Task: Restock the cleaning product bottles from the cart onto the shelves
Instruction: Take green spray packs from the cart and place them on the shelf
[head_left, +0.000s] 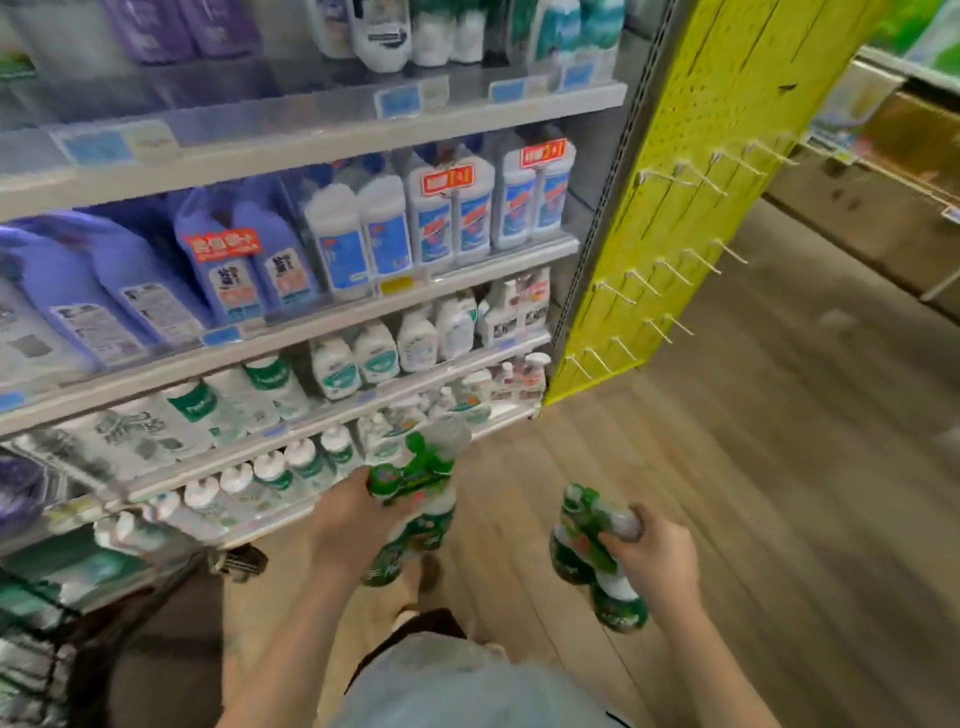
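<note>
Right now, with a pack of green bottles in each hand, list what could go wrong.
1. The right hand grips the right bottle pack at one end, with bottles hanging below; it may slip.
2. The left bottle pack, held by the left hand, is near the crowded row of white-capped bottles and could topple some.
3. The bare pegboard hooks jut out beside the shelf end and could snag an arm.
</note>
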